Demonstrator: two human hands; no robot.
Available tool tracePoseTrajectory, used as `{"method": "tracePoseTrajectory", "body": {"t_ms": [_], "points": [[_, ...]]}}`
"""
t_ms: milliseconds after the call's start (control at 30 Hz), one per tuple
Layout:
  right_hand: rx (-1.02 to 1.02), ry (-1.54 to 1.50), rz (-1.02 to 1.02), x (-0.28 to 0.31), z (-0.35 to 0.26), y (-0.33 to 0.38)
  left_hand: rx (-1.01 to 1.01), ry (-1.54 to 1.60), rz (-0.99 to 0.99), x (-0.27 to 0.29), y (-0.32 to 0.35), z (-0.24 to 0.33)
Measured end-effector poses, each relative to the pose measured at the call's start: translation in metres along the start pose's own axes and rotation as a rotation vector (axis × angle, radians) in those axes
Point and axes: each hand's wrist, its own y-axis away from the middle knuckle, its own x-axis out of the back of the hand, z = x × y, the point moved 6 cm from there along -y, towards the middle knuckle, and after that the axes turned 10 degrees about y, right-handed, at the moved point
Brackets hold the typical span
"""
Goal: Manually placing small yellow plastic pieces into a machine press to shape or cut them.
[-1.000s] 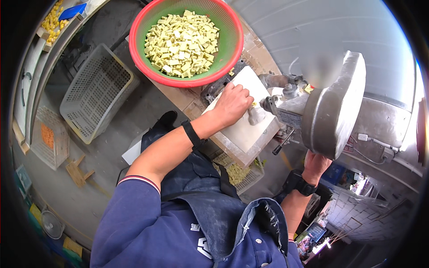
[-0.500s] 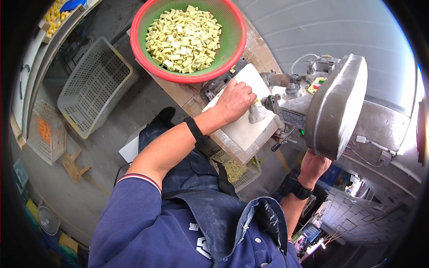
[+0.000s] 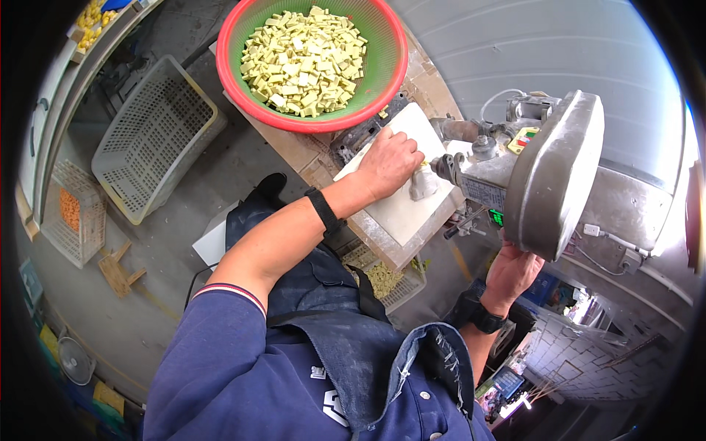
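My left hand [image 3: 392, 163] is closed over a pale board [image 3: 403, 220], its fingertips pinched beside the spindle end [image 3: 446, 168] of a grey bench machine. A small yellow-green piece [image 3: 423, 163] barely shows at those fingertips. A whitish lump, perhaps a cloth or bag [image 3: 423, 184], lies on the board just below them. My right hand [image 3: 512, 273] reaches up under the machine's rounded metal cover [image 3: 553, 180]; its fingertips are partly hidden there, and what they touch cannot be seen. Beyond my left hand stands a red-rimmed green basket [image 3: 224, 62] heaped with small yellow-green blocks [image 3: 304, 62].
A crate [image 3: 408, 290] with yellow-green bits sits below the board. To the left are a large white crate [image 3: 110, 165], a smaller crate of orange pieces [image 3: 90, 234] and a wooden stool [image 3: 118, 273]. A lever [image 3: 457, 229] and a green-lit display [image 3: 496, 217] lie near the machine.
My right hand has shifted slightly left under the cover, and more of the green-lit display shows. The lever sits at a different angle. My left hand stays at the spindle.
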Motion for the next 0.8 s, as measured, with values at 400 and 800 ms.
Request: {"method": "tracePoseTrajectory", "body": {"t_ms": [400, 800], "points": [[0.029, 0.015, 0.068, -0.012, -0.005, 0.009, -0.016, -0.018, -0.016, -0.001, -0.001, 0.000], [0.054, 0.046, 0.114, -0.030, -0.008, 0.028, -0.001, 0.000, -0.024, 0.000, -0.001, -0.001]]}}
